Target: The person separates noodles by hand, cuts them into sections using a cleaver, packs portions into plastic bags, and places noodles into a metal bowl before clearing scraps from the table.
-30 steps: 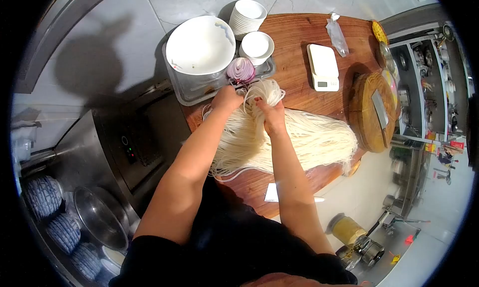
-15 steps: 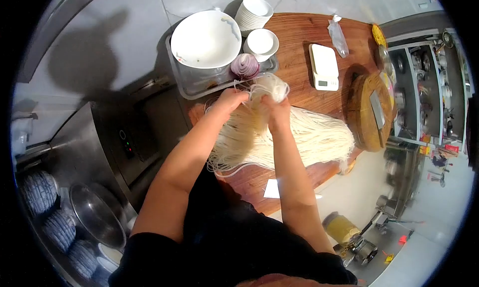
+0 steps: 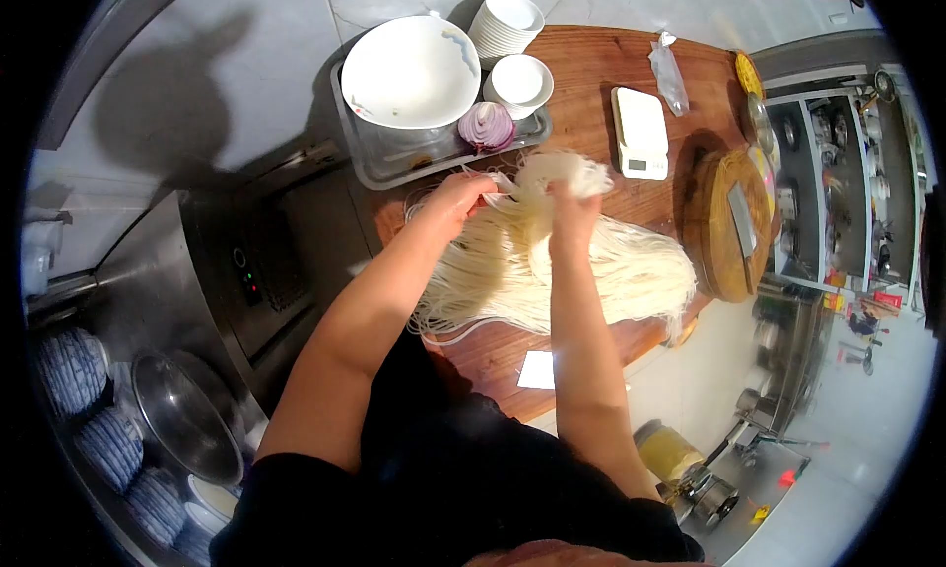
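A long heap of pale noodles (image 3: 621,276) lies across the wooden table. Above its far edge, my left hand (image 3: 465,195) is closed round some strands, which stretch toward the other hand. My right hand (image 3: 574,212) grips a looped bunch of noodles (image 3: 562,171), whose loose end flares beyond the fingers. A halved purple onion (image 3: 487,127) sits just past my hands on the metal tray (image 3: 379,176). Parts of both hands' fingers are hidden behind the noodles.
The tray also bears a large white bowl (image 3: 409,74) and stacked small bowls (image 3: 507,25). On the wooden table (image 3: 581,65) are a white kitchen scale (image 3: 641,133), a plastic bag (image 3: 668,74), and a round chopping board (image 3: 714,227) with a cleaver (image 3: 741,219). A paper slip (image 3: 536,370) lies near me.
My right hand has moved right with its bunch of noodles, widening the gap between my hands. The left hand has stayed nearly in place, still holding strands.
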`<state>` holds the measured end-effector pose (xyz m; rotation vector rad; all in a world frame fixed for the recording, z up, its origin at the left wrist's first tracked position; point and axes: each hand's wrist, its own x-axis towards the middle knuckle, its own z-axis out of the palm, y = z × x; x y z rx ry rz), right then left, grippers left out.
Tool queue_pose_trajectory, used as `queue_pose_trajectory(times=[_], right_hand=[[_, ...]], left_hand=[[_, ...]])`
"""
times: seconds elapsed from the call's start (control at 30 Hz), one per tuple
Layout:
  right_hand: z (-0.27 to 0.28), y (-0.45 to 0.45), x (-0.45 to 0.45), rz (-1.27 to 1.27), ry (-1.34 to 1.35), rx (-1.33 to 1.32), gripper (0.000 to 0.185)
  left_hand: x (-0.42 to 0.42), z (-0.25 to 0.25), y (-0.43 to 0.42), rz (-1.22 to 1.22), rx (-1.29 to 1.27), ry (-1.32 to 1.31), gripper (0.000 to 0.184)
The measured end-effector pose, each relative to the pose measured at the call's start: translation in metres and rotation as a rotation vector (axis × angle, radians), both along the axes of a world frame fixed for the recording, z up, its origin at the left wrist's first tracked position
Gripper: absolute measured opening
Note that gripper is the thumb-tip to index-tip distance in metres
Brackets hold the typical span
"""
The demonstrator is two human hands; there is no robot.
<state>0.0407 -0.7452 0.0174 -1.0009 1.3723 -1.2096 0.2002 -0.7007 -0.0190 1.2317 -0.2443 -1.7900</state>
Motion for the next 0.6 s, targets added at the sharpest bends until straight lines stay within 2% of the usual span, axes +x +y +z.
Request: queue_pose_trajectory(times=[0.03, 0.3, 0.4, 0.5, 0.6], right_hand=[[-0.009, 0.000, 0.006, 0.030, 0.153, -0.004, 0.038], [-0.014, 0.009, 0.024, 0.262, 0.510, -0.046, 0.044], [-0.008, 0.012, 0.028, 0.255, 0.512, -0.011, 0.044], [-0.016, 0.005, 0.020, 0.218, 0.270, -0.016, 0.044], [-0.010, 0.007, 0.019, 0.273, 0.230, 0.065, 0.043]], left_hand=[[-0.002, 0.005, 0.001, 0.025, -0.003, 0.034, 0.008], [0.000, 0.005, 0.005, -0.010, -0.041, -0.068, 0.005], [0.001, 0.004, 0.007, -0.025, -0.084, -0.064, 0.004], [0.004, 0.009, 0.010, -0.076, -0.101, -0.071, 0.011], [0.004, 0.008, 0.011, -0.111, -0.117, -0.106, 0.017]])
